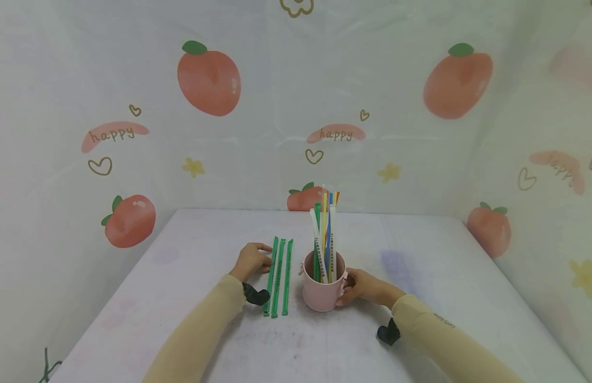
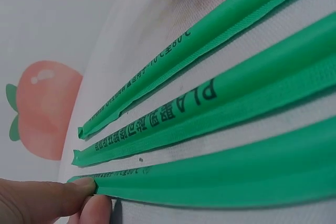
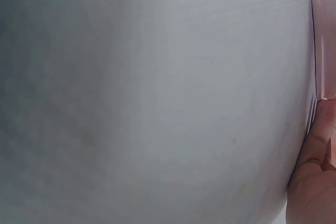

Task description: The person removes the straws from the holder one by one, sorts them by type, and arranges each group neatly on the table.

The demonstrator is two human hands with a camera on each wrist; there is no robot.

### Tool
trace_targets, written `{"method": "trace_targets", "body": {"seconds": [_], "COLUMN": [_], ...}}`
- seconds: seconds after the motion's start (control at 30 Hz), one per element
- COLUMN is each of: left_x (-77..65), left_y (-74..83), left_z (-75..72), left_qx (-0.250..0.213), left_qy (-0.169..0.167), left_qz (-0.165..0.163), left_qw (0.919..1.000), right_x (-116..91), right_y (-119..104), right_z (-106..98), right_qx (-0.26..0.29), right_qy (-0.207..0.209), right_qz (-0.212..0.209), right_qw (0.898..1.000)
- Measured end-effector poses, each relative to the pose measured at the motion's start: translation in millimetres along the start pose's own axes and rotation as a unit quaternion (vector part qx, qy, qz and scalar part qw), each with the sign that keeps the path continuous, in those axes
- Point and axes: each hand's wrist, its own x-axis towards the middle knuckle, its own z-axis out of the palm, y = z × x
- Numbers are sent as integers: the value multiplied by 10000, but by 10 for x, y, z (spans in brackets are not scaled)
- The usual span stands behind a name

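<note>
Three green wrapped straws lie side by side on the table, left of a pink cup [image 1: 319,298]. My left hand [image 1: 252,260] pinches the leftmost wrapped straw [image 2: 210,184] between thumb and finger, near one end. The middle straw [image 2: 181,108] and the right-hand straw [image 2: 173,51] lie beside it, dark print along their wrappers. Upright in the cup stand several straws [image 1: 332,229] in white, green, yellow and blue. At the cup's right side, my right hand [image 1: 367,287] grips it by the handle; the right wrist view catches only part of this hand [image 3: 315,182] against the pink wall.
A pale cloth covers the table [image 1: 219,340], with a bluish smudge on the right. Behind and at both sides hangs a white curtain [image 1: 267,117] printed with peaches, hearts and flowers. A dark green cord [image 1: 47,367] shows at the lower left.
</note>
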Motion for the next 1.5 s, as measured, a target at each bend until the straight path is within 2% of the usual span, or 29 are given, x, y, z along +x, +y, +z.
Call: {"method": "trace_targets", "body": {"seconds": [0.6,1.5], "left_x": [-58,-37], "left_y": [-5,-14], "left_z": [-30,-47], "left_qx": [-171,-276], "left_qy": [16,-91], "left_qz": [-79,-219], "left_qw": [9998,9993], "right_x": [12,0], "right_y": [14,10], "right_z": [3,2], "right_qx": [-5,-38], "right_qy": [33,7], "right_qz": [25,-83], "right_qw": [10000,10000]}}
